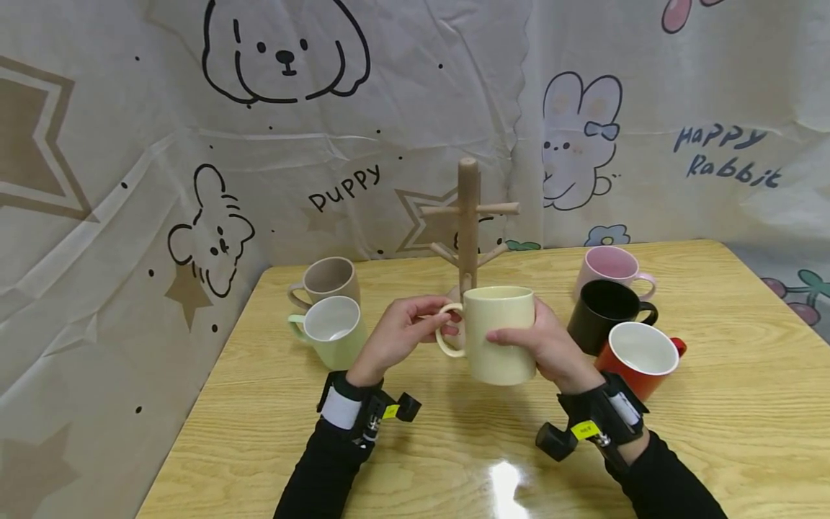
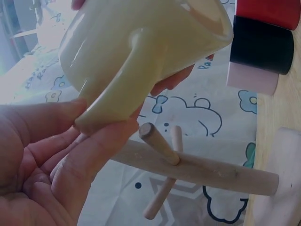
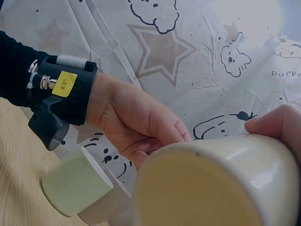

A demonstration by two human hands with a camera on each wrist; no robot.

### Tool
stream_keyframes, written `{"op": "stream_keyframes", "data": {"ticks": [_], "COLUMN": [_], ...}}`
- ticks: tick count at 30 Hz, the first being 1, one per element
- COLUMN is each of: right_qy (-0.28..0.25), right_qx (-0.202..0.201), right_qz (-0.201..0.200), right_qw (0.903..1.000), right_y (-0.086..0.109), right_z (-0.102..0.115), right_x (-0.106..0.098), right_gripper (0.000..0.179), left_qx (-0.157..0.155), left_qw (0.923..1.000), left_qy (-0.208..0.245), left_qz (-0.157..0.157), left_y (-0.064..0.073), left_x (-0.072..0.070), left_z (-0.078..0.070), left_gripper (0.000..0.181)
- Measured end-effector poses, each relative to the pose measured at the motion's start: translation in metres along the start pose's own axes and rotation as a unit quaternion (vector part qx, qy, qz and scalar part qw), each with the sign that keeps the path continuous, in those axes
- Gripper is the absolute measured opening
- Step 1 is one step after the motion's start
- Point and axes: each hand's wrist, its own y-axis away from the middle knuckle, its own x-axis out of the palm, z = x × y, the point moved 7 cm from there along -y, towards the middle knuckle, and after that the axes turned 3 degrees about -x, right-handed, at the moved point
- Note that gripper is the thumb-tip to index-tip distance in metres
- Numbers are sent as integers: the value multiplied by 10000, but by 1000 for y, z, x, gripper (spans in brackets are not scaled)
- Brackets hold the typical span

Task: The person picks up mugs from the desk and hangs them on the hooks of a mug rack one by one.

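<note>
A pale yellow mug [image 1: 501, 335] is held above the table in front of a wooden mug tree [image 1: 467, 216]. My right hand [image 1: 551, 344] grips its body from the right, thumb across the near side. With thumb and fingers, my left hand [image 1: 411, 328] pinches the mug's handle, which points left; the left wrist view shows the pinch on the handle [image 2: 117, 94] closely. In the right wrist view the underside of the mug [image 3: 193, 193] faces the camera. The tree's pegs [image 2: 157, 141] carry no mug, and its base is partly hidden behind the yellow mug.
On the left stand a taupe mug [image 1: 332, 281] and a light green mug [image 1: 335, 335]. On the right, a pink mug [image 1: 609, 265], a black mug [image 1: 599, 317] and a red mug [image 1: 638, 360] stand in a row on the wooden table [image 1: 259, 432]. A printed cloth [image 1: 389, 108] hangs behind.
</note>
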Motion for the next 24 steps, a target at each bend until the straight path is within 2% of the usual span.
{"op": "stream_keyframes", "data": {"ticks": [8, 12, 14, 18, 20, 24], "right_qy": [-216, -711, -1115, -1914, -2135, -2270], "right_qx": [-85, -358, -580, -1080, -1271, -1352], "right_qz": [-11, -267, -536, -1046, -1195, -1426], "right_qw": [9997, 9965, 9906, 9699, 9612, 9539], "right_y": [2, 6, 7, 6, 2, -6], "right_z": [0, -6, -11, -26, -33, -46], "right_x": [1, -1, -2, -2, 0, 1], "right_gripper": [67, 59, 51, 37, 35, 37], "left_qx": [36, -52, -103, -199, -260, -335], "left_qw": [9999, 9997, 9990, 9952, 9931, 9905], "left_qy": [154, 175, 231, 306, 305, 340], "left_qz": [22, -183, -369, -911, -1102, -1288], "left_y": [3, 2, 1, 2, 4, 9], "left_x": [-3, -8, -13, -28, -33, -39], "left_z": [-3, -1, 1, 5, 4, 0], "left_gripper": [32, 33, 34, 34, 36, 38]}}
